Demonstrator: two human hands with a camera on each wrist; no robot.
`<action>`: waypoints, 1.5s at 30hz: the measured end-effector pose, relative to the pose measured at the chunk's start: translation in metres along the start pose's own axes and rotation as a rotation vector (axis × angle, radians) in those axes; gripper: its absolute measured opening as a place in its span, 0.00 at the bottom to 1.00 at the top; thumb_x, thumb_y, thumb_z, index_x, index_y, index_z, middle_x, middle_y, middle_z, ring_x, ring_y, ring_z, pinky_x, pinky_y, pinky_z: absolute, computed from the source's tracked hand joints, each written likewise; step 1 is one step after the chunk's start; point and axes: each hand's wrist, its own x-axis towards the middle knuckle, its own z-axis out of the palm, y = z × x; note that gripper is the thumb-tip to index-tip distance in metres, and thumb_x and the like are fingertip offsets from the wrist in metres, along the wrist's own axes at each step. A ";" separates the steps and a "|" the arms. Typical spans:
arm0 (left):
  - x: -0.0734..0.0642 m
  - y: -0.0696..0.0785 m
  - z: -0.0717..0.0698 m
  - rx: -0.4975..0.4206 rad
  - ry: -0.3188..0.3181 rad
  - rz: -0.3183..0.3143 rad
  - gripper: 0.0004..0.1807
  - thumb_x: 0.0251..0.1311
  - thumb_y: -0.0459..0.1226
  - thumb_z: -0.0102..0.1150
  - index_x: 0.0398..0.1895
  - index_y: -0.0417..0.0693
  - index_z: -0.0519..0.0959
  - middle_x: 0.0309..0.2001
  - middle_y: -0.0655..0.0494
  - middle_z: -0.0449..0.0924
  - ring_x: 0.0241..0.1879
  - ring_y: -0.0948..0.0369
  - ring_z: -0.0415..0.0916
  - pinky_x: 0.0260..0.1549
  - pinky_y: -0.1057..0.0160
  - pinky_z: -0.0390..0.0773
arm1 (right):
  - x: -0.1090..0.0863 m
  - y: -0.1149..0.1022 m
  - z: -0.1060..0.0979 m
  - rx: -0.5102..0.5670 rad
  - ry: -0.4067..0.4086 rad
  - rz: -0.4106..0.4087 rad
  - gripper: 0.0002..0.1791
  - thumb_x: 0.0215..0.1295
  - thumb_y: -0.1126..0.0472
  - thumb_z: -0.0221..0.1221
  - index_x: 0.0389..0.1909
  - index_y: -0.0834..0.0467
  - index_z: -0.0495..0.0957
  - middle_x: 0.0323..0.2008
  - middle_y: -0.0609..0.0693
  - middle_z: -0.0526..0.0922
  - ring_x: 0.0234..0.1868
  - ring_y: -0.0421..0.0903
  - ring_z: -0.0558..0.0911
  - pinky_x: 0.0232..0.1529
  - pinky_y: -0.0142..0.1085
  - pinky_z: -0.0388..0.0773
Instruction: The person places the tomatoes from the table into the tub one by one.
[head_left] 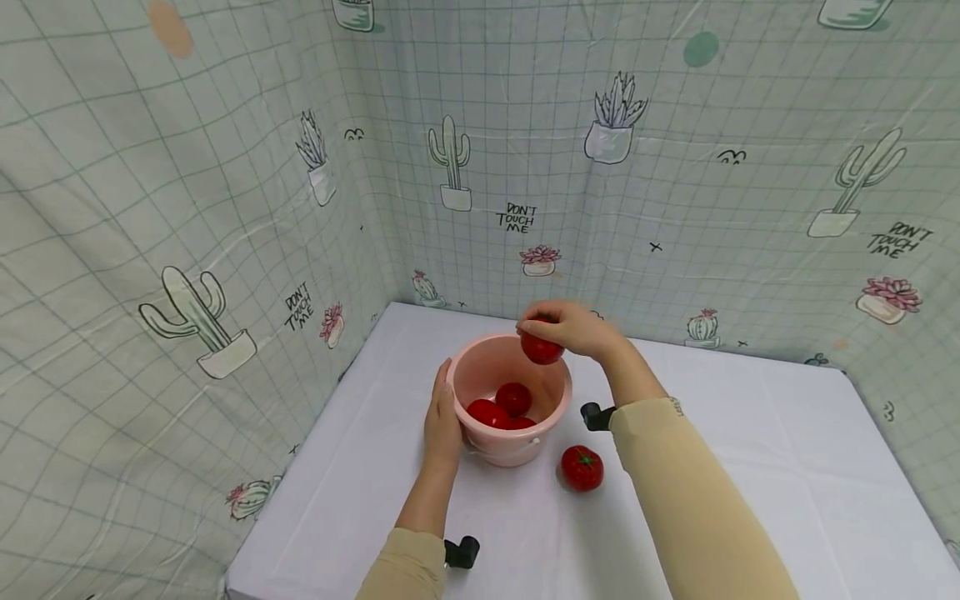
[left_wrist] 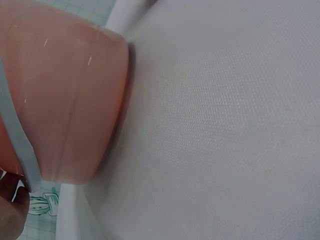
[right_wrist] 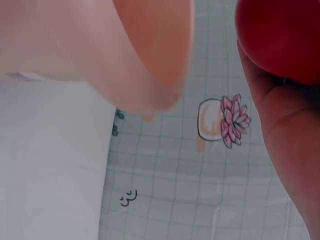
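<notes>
A pink bucket (head_left: 502, 446) stands upright on the table with several red tomatoes (head_left: 514, 399) inside, some partly hidden by its near wall. My left hand (head_left: 442, 421) rests against the bucket's left side, fingers extended along the outer wall near the rim. In the left wrist view, part of that hand (left_wrist: 12, 210) shows beside the bucket's pale handle (left_wrist: 17, 132). Above the bucket's right rim, my right hand (head_left: 573, 329) grips a tomato (head_left: 542, 346). The right wrist view shows this tomato (right_wrist: 280, 37) apart from the bucket (right_wrist: 150, 95).
Another tomato (head_left: 582, 468), its green stem end up, lies on the white table (head_left: 750, 467) at the bucket's near right. Cloth printed with cacti (head_left: 450, 167) hangs behind the table and along its left side. Each wrist carries a black camera mount (head_left: 596, 417).
</notes>
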 end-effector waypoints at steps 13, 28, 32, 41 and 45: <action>0.001 0.000 -0.001 -0.025 -0.012 0.000 0.25 0.71 0.66 0.29 0.70 0.90 0.56 0.72 0.79 0.60 0.75 0.64 0.54 0.73 0.46 0.59 | 0.027 -0.013 0.026 -0.250 -0.101 -0.076 0.16 0.68 0.43 0.57 0.49 0.46 0.83 0.44 0.46 0.83 0.52 0.49 0.75 0.49 0.43 0.81; 0.000 0.001 -0.001 -0.013 -0.007 0.000 0.23 0.73 0.63 0.28 0.70 0.90 0.56 0.72 0.81 0.58 0.75 0.66 0.54 0.74 0.48 0.59 | 0.038 -0.019 0.048 -0.204 -0.305 0.053 0.17 0.69 0.47 0.57 0.53 0.49 0.81 0.48 0.48 0.83 0.51 0.49 0.78 0.53 0.43 0.82; 0.000 0.001 -0.001 -0.024 -0.011 0.012 0.23 0.74 0.62 0.28 0.70 0.89 0.57 0.72 0.80 0.59 0.75 0.67 0.55 0.74 0.49 0.58 | 0.036 -0.018 0.049 -0.194 -0.311 0.052 0.18 0.70 0.46 0.56 0.54 0.49 0.81 0.52 0.48 0.83 0.54 0.48 0.77 0.60 0.47 0.77; 0.002 -0.001 -0.001 -0.042 -0.015 0.022 0.24 0.74 0.62 0.28 0.71 0.86 0.57 0.73 0.78 0.59 0.76 0.66 0.54 0.74 0.49 0.57 | 0.033 -0.018 0.047 -0.237 -0.302 0.044 0.19 0.70 0.46 0.54 0.56 0.49 0.81 0.53 0.44 0.81 0.58 0.47 0.76 0.64 0.49 0.74; 0.003 -0.002 -0.001 -0.037 -0.017 0.020 0.24 0.73 0.63 0.28 0.71 0.86 0.58 0.73 0.78 0.59 0.75 0.66 0.54 0.75 0.50 0.57 | 0.032 -0.017 0.045 -0.234 -0.305 0.045 0.19 0.70 0.46 0.54 0.55 0.49 0.81 0.52 0.45 0.82 0.56 0.47 0.77 0.63 0.48 0.75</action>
